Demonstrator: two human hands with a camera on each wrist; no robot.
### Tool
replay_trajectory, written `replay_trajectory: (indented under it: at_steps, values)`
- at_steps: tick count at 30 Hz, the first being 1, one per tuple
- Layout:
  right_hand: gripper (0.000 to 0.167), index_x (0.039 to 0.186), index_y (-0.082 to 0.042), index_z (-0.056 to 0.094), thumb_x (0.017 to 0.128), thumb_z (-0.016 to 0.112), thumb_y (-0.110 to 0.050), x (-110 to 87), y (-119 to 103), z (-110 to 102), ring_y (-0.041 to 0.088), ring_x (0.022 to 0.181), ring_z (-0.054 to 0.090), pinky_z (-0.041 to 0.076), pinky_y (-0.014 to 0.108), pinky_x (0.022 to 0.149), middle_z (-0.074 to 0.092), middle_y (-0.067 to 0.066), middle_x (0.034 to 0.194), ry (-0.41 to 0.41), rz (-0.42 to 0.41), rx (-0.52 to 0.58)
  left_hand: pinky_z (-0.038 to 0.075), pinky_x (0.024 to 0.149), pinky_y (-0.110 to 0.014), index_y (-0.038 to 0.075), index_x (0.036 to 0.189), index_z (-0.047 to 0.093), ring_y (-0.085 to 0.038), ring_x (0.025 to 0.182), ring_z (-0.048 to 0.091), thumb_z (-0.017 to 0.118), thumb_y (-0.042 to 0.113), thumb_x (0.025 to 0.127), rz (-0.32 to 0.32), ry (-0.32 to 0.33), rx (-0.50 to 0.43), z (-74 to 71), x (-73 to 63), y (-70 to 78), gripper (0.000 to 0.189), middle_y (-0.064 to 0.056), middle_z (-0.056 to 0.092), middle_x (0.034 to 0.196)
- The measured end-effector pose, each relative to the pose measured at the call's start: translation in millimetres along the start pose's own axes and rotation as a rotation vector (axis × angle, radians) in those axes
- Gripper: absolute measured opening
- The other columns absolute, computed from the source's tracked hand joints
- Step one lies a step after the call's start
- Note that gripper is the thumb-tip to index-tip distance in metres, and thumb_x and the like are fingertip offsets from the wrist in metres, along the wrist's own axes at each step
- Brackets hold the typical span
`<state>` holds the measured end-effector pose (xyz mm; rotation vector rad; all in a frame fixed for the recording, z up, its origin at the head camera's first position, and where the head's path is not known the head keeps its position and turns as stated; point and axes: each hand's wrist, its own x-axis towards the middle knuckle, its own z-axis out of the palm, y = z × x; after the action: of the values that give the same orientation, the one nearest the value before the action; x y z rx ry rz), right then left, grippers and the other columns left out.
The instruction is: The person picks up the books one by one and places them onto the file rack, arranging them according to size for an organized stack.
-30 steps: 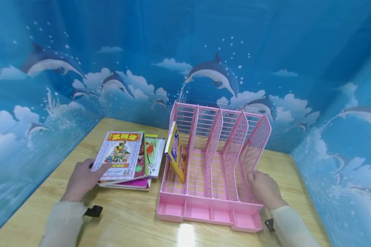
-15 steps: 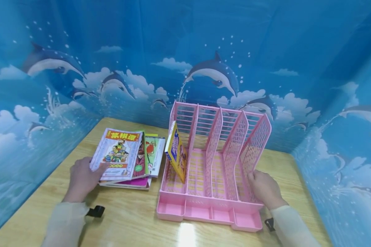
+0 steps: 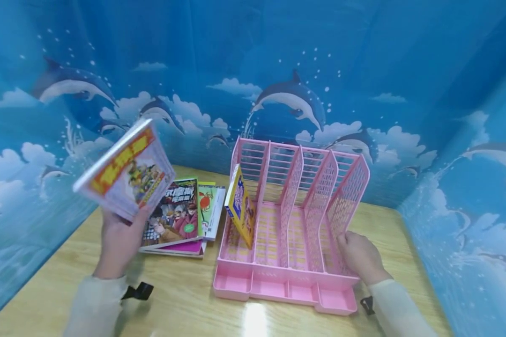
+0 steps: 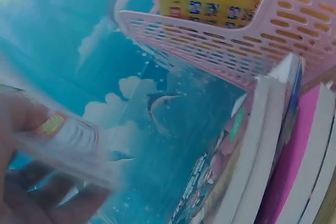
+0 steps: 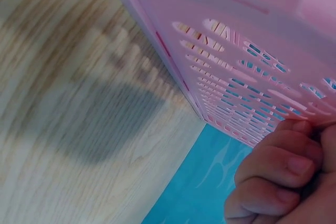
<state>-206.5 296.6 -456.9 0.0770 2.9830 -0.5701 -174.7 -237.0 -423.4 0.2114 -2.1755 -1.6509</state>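
Note:
My left hand point(image 3: 120, 243) holds a book point(image 3: 130, 171) with a red-and-yellow title band, tilted in the air above the stack. In the left wrist view the thumb lies on the book's cover point(image 4: 73, 140) and the fingers are beneath it. A comic book point(image 3: 177, 213) with a crowd of figures tops the stack on the table. At the rack's right side my right hand point(image 3: 360, 257) grips the edge of the pink file rack point(image 3: 288, 269); in the right wrist view its fingers point(image 5: 278, 166) are curled against the perforated wall. A yellow book point(image 3: 241, 208) leans in the leftmost slot.
Below the top comic lie several more books, one with a magenta cover point(image 3: 185, 246) and one with a red crab point(image 3: 211, 210). Shallow trays point(image 3: 270, 292) run along the rack's front. A blue dolphin-print curtain point(image 3: 219, 70) borders the wooden table point(image 3: 181, 290).
The book with the red-and-yellow title has been lifted off the stack by my left hand and tilted, uncovering the comic beneath. My right hand and the rack have stayed in place.

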Motion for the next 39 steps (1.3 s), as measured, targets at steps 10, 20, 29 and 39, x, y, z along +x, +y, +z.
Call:
replay_trajectory:
  at_steps: [10, 20, 29, 39]
  values:
    - [0.053, 0.079, -0.012, 0.057, 0.112, 0.027, -0.041, 1.2, -1, 1, 0.022, 0.060, 0.050, 0.044, 0.035, 0.059, 0.050, 0.006, 0.065, 0.008, -0.009, 0.010, 0.033, 0.118, -0.061, -0.006, 0.157, 0.029, -0.051, 0.139, 0.044, 0.049, 0.031, 0.109, -0.078, -0.199, 0.233, 14.9, -10.5, 4.7, 0.063, -0.033, 0.044, 0.152]
    - [0.051, 0.077, -0.012, 0.053, 0.111, 0.028, -0.041, -1.3, -1, 0, 0.022, 0.060, 0.048, 0.042, 0.034, 0.056, 0.049, 0.006, 0.065, 0.003, 0.003, 0.019, 0.034, 0.119, -0.059, 0.003, 0.162, 0.019, -0.045, 0.143, 0.043, 0.054, 0.022, 0.107, -0.073, -0.290, 0.133, 36.2, -30.5, 18.4, 0.068, -0.026, 0.038, 0.159]
    - [0.050, 0.076, -0.012, 0.051, 0.111, 0.027, -0.038, -1.2, -1, -1, 0.022, 0.059, 0.047, 0.041, 0.034, 0.056, 0.048, 0.006, 0.064, 0.007, 0.004, 0.002, 0.043, 0.111, -0.059, -0.005, 0.152, 0.039, -0.048, 0.129, 0.057, 0.060, 0.020, 0.104, 0.021, -0.344, 0.207, 64.0, -59.3, 30.5, 0.058, -0.029, 0.054, 0.146]
    - [0.053, 0.078, -0.012, 0.055, 0.111, 0.025, -0.041, -0.6, 2, 0, 0.022, 0.062, 0.050, 0.044, 0.036, 0.058, 0.050, 0.006, 0.065, 0.010, 0.002, 0.013, 0.042, 0.113, -0.055, -0.001, 0.155, 0.037, -0.044, 0.135, 0.053, 0.064, 0.018, 0.101, 0.047, -0.400, 0.123, 91.0, -77.8, 40.9, 0.064, -0.025, 0.051, 0.151]
